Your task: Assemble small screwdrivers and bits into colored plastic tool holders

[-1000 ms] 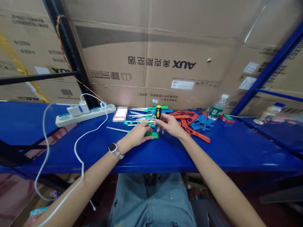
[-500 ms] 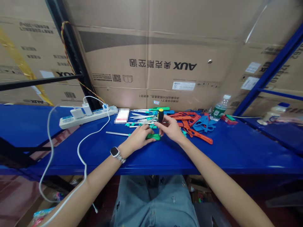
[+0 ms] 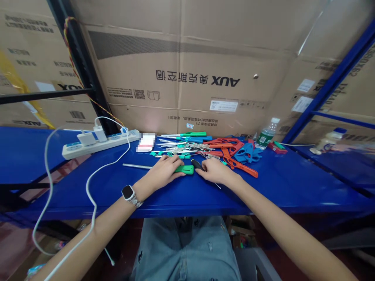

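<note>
My left hand (image 3: 167, 170) is closed on a green-handled tool (image 3: 185, 169), whose metal rod points left over the blue table. Beside its handle, my right hand (image 3: 215, 170) holds a black and yellow screwdriver (image 3: 197, 164). The screwdriver lies tilted, and its thin shaft shows below the palm, pointing to the lower right. Behind both hands is a pile of metal rods, green pieces and a blue-handled tool (image 3: 202, 139). Orange plastic parts (image 3: 233, 158) and blue plastic parts (image 3: 248, 152) lie to the right of the pile.
A white power strip (image 3: 101, 144) with plugs and a loose white cable (image 3: 89, 191) is on the left of the blue table (image 3: 281, 187). A water bottle (image 3: 266, 134) and a red box (image 3: 277, 147) stand back right. Cardboard boxes (image 3: 190, 54) rise behind.
The screwdriver has gone from upright over the green handle to tilted down beside it, with my right hand turning lower. My left hand still holds the green tool. The view has shifted slightly.
</note>
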Tool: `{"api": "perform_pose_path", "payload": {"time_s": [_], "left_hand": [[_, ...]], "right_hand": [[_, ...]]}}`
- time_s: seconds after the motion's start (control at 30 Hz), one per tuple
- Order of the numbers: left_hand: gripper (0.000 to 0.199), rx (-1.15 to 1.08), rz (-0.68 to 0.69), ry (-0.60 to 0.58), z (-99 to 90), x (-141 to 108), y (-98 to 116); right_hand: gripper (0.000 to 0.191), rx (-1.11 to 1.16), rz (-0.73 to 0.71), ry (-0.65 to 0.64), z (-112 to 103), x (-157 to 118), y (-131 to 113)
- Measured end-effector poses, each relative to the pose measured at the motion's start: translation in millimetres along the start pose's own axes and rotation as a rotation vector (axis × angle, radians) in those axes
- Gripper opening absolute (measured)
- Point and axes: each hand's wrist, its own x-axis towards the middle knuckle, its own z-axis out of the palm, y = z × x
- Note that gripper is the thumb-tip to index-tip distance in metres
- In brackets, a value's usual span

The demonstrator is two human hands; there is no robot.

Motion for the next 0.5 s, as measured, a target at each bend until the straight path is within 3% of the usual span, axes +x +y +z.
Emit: {"api": "perform_pose_path", "payload": {"time_s": [0.13, 0.27, 0.4, 0.5], "left_hand": [[0.034, 0.012, 0.021, 0.062, -10.7, 0, -4], [0.037, 0.009, 0.051, 0.118, -22.3, 13, -12], [0.036, 0.010, 0.077, 0.145, -29.4, 34, -18], [0.035, 0.000, 0.095, 0.149, -30.2, 54, -20]], "right_hand": [[0.036, -0.074, 0.007, 0.042, -1, 5, -5], [0.031, -0.011, -0.004, 0.124, -9, 13, 4], [0.019, 0.348, -0.107, 0.164, -22, 24, 18], [0.022, 0.737, -0.215, 0.055, -25, 34, 22]]}}
